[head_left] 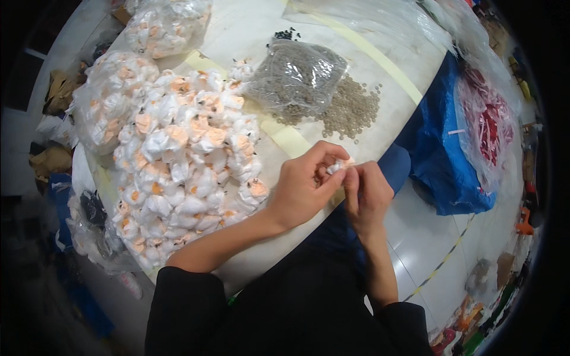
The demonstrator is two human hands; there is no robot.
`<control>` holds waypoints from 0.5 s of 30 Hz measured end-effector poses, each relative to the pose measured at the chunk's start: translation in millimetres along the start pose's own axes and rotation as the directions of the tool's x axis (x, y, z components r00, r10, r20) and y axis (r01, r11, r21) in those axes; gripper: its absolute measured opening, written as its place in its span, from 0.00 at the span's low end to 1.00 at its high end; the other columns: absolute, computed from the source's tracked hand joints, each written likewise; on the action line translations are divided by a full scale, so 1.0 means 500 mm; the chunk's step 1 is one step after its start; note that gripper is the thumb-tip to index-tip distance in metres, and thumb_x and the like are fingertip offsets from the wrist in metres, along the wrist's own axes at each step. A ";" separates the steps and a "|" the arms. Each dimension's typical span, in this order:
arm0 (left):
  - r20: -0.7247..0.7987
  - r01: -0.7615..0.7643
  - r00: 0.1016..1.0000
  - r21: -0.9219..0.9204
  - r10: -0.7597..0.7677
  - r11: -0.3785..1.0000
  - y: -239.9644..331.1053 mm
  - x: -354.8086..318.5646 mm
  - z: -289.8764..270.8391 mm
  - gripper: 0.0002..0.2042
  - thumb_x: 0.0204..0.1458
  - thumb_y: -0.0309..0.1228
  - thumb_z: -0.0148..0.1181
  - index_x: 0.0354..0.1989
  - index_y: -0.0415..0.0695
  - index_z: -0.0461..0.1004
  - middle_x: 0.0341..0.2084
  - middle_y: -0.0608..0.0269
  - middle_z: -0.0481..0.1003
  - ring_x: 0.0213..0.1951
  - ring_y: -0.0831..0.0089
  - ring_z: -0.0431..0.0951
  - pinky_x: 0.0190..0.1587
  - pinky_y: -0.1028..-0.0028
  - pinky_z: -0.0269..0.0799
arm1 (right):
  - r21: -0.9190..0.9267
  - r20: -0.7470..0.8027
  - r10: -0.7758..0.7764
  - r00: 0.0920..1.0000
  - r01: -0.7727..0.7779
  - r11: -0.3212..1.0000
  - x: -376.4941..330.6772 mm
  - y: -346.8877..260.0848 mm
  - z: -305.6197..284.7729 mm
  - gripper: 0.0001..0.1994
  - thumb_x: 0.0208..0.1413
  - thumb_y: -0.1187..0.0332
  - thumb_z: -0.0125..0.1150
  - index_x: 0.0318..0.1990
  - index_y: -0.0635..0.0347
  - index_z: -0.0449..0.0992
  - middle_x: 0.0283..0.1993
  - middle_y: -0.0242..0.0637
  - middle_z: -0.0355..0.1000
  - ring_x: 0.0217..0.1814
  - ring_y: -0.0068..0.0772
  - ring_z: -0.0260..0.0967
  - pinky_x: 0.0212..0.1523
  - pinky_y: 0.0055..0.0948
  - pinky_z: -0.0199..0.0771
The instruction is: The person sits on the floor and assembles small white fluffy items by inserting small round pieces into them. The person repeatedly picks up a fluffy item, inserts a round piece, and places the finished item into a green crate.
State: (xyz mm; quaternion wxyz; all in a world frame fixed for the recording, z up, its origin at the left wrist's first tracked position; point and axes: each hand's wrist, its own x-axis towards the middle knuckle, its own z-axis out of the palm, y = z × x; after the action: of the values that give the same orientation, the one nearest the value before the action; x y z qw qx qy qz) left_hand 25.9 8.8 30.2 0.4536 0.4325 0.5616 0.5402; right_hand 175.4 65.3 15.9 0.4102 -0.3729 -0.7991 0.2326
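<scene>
Between my two hands, above the table's near edge, is a small white-and-peach plush piece [337, 167]. My left hand [306, 187] is closed around it, thumb and fingers pinching its body. My right hand [368, 193] meets it from the other side, fingertips pinched together at its peach end; whether anything tiny sits in that pinch is hidden. A large heap of similar white-and-peach plush pieces [190, 154] covers the table to the left. Beyond my hands lie a spread of small translucent discs [353, 110] and a clear bag [297, 77] full of the same discs.
Small black parts [286, 34] lie behind the disc bag. Two clear bags of plush pieces, one a bulging bag [116, 98], stand at the far left. Yellow tape strips [285, 135] cross the white table [380, 35]. Right of the table, a blue sack [439, 148] holds red material [484, 118].
</scene>
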 end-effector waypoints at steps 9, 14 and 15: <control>0.118 -0.327 0.945 0.377 0.305 0.867 0.040 0.028 -0.040 0.18 0.62 0.40 0.65 0.51 0.39 0.77 0.36 0.60 0.80 0.27 0.74 0.75 0.31 0.74 0.70 | 0.344 0.328 0.167 0.930 -0.282 0.896 0.014 0.010 -0.037 0.07 0.65 0.72 0.61 0.34 0.65 0.78 0.26 0.40 0.70 0.24 0.30 0.66 0.28 0.27 0.66; 0.230 -0.184 0.965 0.248 0.127 0.951 -0.009 0.014 -0.055 0.12 0.61 0.35 0.65 0.35 0.37 0.79 0.25 0.60 0.77 0.26 0.71 0.73 0.30 0.72 0.69 | 0.435 0.536 0.242 0.808 -0.511 0.741 0.022 0.028 -0.028 0.12 0.68 0.68 0.59 0.32 0.65 0.76 0.23 0.36 0.66 0.24 0.21 0.59 0.26 0.25 0.62; 0.247 -0.137 0.966 0.239 0.076 0.961 -0.010 0.012 -0.062 0.11 0.62 0.34 0.64 0.35 0.37 0.80 0.26 0.60 0.77 0.27 0.74 0.74 0.32 0.73 0.69 | 0.451 0.579 0.241 0.779 -0.553 0.701 0.020 0.034 -0.027 0.12 0.69 0.67 0.59 0.32 0.65 0.75 0.22 0.35 0.65 0.24 0.20 0.58 0.26 0.25 0.61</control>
State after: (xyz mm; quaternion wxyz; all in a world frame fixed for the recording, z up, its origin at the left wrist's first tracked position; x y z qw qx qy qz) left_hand -5.5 7.9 25.3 0.4280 0.5777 0.5443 0.4323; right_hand 189.6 84.3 16.7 0.2334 -0.3230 -0.6543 0.6427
